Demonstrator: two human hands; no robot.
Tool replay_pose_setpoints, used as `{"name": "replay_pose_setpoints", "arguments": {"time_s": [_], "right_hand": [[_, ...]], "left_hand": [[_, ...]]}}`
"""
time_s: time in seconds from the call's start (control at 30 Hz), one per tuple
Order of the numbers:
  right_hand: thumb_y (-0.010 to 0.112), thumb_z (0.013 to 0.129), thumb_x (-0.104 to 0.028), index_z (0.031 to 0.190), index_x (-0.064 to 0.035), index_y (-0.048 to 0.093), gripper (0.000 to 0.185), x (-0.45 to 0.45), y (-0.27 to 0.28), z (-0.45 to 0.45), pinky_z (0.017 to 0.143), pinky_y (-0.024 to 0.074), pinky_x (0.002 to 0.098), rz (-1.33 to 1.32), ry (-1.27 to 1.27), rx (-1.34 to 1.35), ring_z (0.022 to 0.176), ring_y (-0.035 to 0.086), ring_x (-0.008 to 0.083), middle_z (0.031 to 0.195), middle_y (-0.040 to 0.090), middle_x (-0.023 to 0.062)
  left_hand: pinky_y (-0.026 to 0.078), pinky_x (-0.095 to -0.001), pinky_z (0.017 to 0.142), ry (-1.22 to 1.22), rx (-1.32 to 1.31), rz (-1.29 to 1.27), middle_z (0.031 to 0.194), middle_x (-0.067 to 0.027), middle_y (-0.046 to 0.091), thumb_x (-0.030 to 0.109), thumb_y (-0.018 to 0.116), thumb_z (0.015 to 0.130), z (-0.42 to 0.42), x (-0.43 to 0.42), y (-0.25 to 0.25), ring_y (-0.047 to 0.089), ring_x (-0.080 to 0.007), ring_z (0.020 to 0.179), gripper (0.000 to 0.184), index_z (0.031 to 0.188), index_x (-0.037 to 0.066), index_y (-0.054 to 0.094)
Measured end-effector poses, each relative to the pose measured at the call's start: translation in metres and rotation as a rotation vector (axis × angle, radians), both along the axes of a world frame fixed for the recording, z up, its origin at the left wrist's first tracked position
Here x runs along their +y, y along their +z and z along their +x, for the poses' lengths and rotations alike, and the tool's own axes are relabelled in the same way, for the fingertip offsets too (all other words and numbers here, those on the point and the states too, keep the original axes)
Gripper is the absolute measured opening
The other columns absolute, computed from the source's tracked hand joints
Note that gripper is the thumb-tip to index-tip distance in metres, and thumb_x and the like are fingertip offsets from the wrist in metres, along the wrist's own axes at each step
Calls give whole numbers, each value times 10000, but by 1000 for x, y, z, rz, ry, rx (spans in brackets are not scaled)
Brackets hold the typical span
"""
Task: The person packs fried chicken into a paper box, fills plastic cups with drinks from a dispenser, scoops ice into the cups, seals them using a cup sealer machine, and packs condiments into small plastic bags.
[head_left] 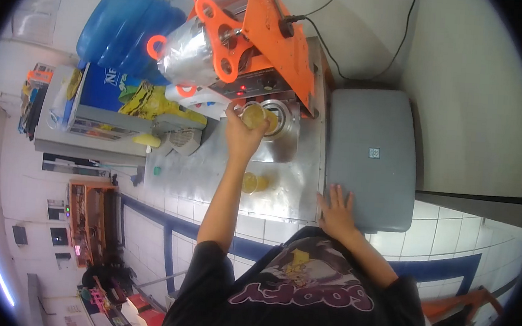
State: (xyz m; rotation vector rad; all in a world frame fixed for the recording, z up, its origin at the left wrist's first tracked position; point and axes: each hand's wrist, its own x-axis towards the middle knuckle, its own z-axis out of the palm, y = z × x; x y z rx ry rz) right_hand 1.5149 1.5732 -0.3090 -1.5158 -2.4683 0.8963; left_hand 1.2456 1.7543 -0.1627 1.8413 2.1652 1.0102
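Observation:
My left hand (243, 131) is closed around a clear plastic cup (253, 116) with yellow contents. It holds the cup at the round metal cup holder (285, 121) of an orange cup sealing machine (287, 50). A roll of silvery film (187, 52) is mounted on the machine. Another cup with yellow contents (250, 183) stands on the metal table (295, 195), nearer to me. My right hand (337, 214) lies with fingers spread on the near left edge of a grey lidded box (370, 152), holding nothing.
Large blue water bottles (125, 26) stand at the back left, above a blue and white box (99, 94) and a yellow bag (147, 100). A small green item (157, 171) lies near the table's left end. Black cables (324, 40) run behind the machine.

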Motion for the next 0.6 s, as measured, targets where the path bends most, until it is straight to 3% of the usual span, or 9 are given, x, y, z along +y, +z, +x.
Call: {"name": "replay_pose_setpoints", "arguments": {"time_s": [0.13, 0.23, 0.47, 0.53, 0.57, 0.6], "right_hand": [[743, 826, -355, 1562, -157, 305, 879, 8, 16, 30, 1166, 97, 691, -54, -108, -33, 1517, 116, 450, 1601, 180, 312], [740, 842, -364, 1570, -157, 275, 887, 22, 39, 45, 1170, 127, 674, -78, -185, -18, 1508, 124, 471, 1598, 173, 321], [713, 882, -331, 1566, -135, 270, 838, 72, 136, 28, 1177, 170, 626, 128, -142, 117, 1473, 184, 509, 1570, 202, 342], [708, 889, -331, 1564, -129, 271, 830, 88, 170, 12, 1180, 178, 610, 200, -72, 147, 1462, 204, 516, 1559, 220, 348], [713, 887, -317, 1558, -129, 288, 816, 98, 191, 1, 1181, 194, 594, 272, -54, 216, 1451, 236, 506, 1551, 254, 333], [718, 885, -304, 1552, -128, 306, 803, 108, 211, -11, 1182, 210, 577, 339, -35, 287, 1440, 269, 496, 1544, 288, 319]], "left_hand": [[467, -473, 957, 13, -73, -73, 1218, -255, 608, 347, 866, 686, 5, 18, -31, 588, -429, 1126, 919, 1374, -26, 384], [419, -498, 1008, -8, 63, -135, 1268, -236, 594, 407, 859, 695, 4, 23, -50, 545, -421, 1195, 946, 1393, -20, 383], [337, -550, 1079, -75, -91, -63, 1432, -244, 484, 591, 822, 695, -5, 14, -66, 427, -412, 1338, 1097, 1473, -9, 334], [273, -601, 1120, -76, 87, -49, 1490, -266, 420, 701, 737, 720, 2, 14, -68, 362, -430, 1398, 1161, 1513, -18, 288], [172, -668, 1149, -96, 89, -76, 1520, -269, 390, 766, 603, 787, 9, 9, -69, 282, -432, 1456, 1144, 1535, -30, 262], [172, -668, 1149, -70, 63, -67, 1520, -269, 390, 766, 603, 787, 11, 7, -71, 282, -432, 1456, 1144, 1535, -30, 262]]}}
